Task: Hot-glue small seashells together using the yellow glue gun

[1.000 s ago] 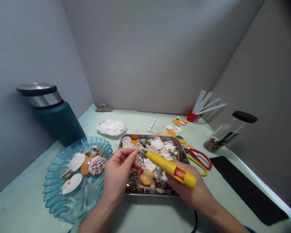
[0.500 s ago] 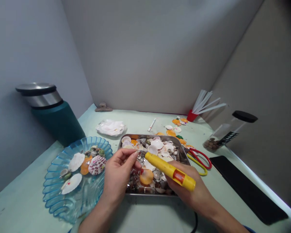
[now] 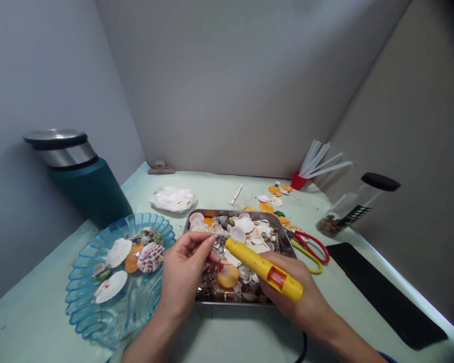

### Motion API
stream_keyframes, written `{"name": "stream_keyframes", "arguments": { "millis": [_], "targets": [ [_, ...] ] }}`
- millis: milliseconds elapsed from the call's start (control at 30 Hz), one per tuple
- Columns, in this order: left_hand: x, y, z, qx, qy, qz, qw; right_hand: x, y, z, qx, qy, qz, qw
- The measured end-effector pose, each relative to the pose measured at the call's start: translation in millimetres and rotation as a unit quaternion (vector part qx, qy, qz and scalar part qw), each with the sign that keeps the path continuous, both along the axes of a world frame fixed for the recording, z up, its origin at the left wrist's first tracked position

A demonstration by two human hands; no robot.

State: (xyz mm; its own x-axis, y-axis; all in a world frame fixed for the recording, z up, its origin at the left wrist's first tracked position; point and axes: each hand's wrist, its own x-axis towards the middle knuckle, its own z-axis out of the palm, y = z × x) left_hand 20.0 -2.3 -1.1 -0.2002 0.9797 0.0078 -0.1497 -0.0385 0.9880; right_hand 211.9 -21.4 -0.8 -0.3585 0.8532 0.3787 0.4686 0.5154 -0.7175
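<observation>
My left hand (image 3: 183,275) hovers over the left part of a steel tray (image 3: 288,243) full of mixed seashells, its thumb and fingertips pinched on a small pale shell (image 3: 214,237). My right hand (image 3: 300,300) grips a yellow glue gun (image 3: 264,268) with an orange trigger, its nozzle pointing up-left, close to the pinched shell. A black cord runs down from the gun between my wrists. To the left of the tray stands a blue scalloped glass plate (image 3: 85,302) with several larger shells on it.
A teal flask (image 3: 79,176) with a steel lid stands at the left. A crumpled tissue (image 3: 172,198), a red cup of glue sticks (image 3: 318,166), loose shells, red and yellow scissors (image 3: 310,247), a black-capped jar (image 3: 357,204) and a black phone (image 3: 386,297) lie around the tray.
The glue gun has shifted slightly left and down, its nozzle now nearer my left fingertips. My left hand has barely moved.
</observation>
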Motion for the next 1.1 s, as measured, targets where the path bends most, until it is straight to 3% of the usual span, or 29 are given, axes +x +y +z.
{"name": "stream_keyframes", "arguments": {
  "millis": [133,233,333,400,533,733,933,1100],
  "targets": [
    [-1,1,-0.2,-0.006,-0.008,0.016,1.000,7,4,-0.7,0.010,-0.019,-0.018,1.000],
    [-1,1,1.3,-0.012,-0.004,0.017,1.000,22,13,-0.4,0.023,-0.093,-0.088,0.992],
    [-1,0,3.3,-0.017,0.000,0.015,1.000,39,29,1.9,0.039,-0.230,-0.140,0.962],
    [0,0,3.8,-0.017,-0.002,0.010,1.000,46,40,3.7,0.061,-0.348,-0.177,0.919],
    [-1,-1,2.3,-0.007,-0.004,0.000,1.000,50,55,4.6,0.077,-0.412,-0.203,0.885],
    [0,-1,3.1,-0.009,-0.003,0.007,1.000,50,42,7.4,0.082,-0.490,-0.164,0.852],
    [0,-1,4.6,-0.010,0.001,0.007,1.000,52,49,13.6,0.095,-0.527,-0.213,0.818],
    [-1,0,2.4,-0.007,-0.002,0.009,1.000,48,52,21.4,0.104,-0.570,-0.155,0.800]
  ]
}}
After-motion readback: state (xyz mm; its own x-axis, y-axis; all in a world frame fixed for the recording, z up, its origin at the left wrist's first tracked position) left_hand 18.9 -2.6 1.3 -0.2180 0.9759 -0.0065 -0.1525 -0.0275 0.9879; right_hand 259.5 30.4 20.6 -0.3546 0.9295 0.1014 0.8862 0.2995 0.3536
